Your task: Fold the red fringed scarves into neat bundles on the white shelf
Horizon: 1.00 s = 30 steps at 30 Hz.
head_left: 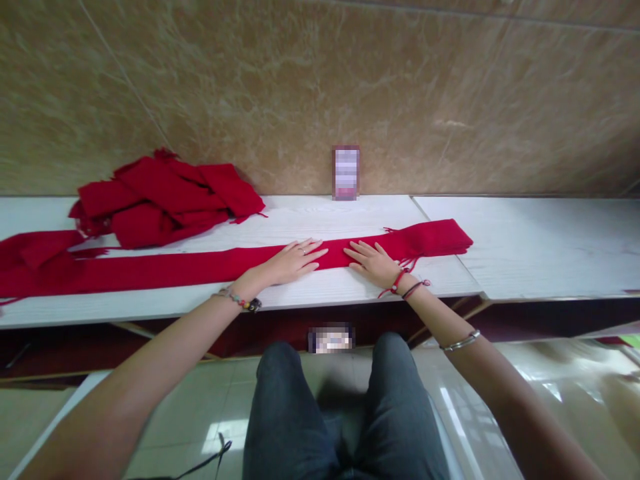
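Resting our flat, empty left hand (291, 262) and right hand (375, 263) on the red strip (185, 270), we have it laid out, the heap (167, 200) still crumpled

The long cloth strip (200, 268) is plain deep red, and the cloth heap (170, 200) is the same red. The tabletop (525, 247) is white with faint grey wood grain; the wall (300, 87) is tan-brown, marbled with paler veins. The trousers (290, 413) are dark grey, the bangle (460, 342) silver
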{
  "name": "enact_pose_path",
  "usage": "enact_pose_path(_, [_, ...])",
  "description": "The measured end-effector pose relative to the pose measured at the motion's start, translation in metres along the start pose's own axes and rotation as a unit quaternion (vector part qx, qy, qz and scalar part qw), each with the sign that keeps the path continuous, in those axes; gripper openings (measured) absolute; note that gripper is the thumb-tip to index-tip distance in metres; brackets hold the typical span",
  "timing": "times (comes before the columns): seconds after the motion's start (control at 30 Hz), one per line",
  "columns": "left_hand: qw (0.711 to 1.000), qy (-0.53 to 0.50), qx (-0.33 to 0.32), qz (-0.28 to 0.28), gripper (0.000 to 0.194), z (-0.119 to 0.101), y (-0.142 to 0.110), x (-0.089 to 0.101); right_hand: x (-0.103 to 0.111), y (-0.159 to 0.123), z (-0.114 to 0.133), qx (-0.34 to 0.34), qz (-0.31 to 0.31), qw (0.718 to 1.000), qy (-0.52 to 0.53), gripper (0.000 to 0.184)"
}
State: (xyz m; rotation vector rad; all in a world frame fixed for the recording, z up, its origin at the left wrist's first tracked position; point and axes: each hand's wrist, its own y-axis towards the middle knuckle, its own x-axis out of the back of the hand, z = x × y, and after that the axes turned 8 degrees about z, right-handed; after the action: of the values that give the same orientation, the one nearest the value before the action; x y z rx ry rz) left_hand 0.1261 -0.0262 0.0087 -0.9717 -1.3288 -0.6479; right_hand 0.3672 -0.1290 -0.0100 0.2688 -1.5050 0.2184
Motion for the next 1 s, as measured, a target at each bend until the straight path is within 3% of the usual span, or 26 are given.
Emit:
enact_pose_path(0.2, [1.0, -0.004, -0.017, -0.011, 0.049, 0.0, -0.005, -0.006, -0.007, -0.004, -0.012, 0.0, -0.054, 0.998, 0.045, 0.042])
enact_pose_path(0.4, [0.998, -0.054, -0.012, -0.019, 0.049, 0.001, -0.006, -0.002, -0.008, -0.003, -0.012, -0.011, -0.068, 0.994, 0.089, 0.039])
enact_pose_path(0.7, [0.998, -0.046, -0.015, -0.05, 0.049, 0.003, -0.004, -0.007, -0.008, -0.004, -0.014, 0.004, -0.101, 0.988, 0.113, 0.036])
enact_pose_path(0.8, [0.999, -0.042, 0.004, -0.024, 0.051, 0.003, -0.004, -0.001, -0.006, -0.002, -0.013, 0.032, -0.118, 0.984, 0.129, 0.035])
enact_pose_path(1.0, [0.994, -0.054, -0.002, 0.091, 0.06, 0.01, 0.015, 0.027, -0.005, 0.003, -0.008, 0.073, -0.104, 0.985, 0.12, 0.031])
